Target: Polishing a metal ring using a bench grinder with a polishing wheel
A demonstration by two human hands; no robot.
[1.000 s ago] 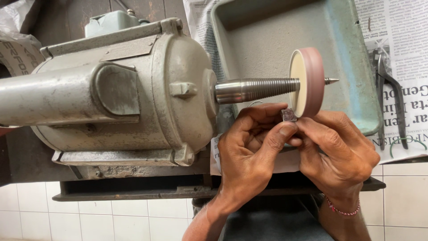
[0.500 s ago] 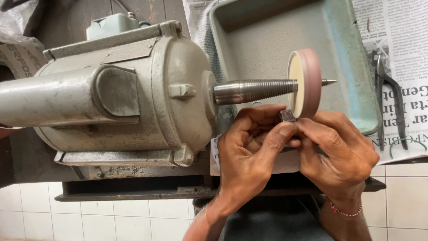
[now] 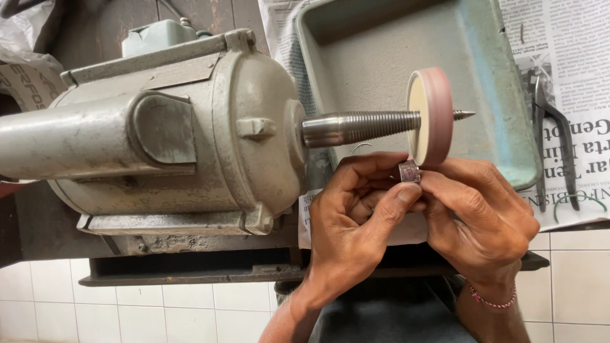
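Against the pink wheel's (image 3: 437, 117) rim, both hands, left (image 3: 356, 222) and right (image 3: 476, 219), pinch a small patterned silver ring (image 3: 409, 170).

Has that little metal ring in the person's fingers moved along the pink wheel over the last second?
No. The small metal ring sits at the same spot under the lower edge of the pink polishing wheel, pinched between the left hand and right hand.

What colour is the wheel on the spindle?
The wheel is dusty pink with a cream face, in the head view.
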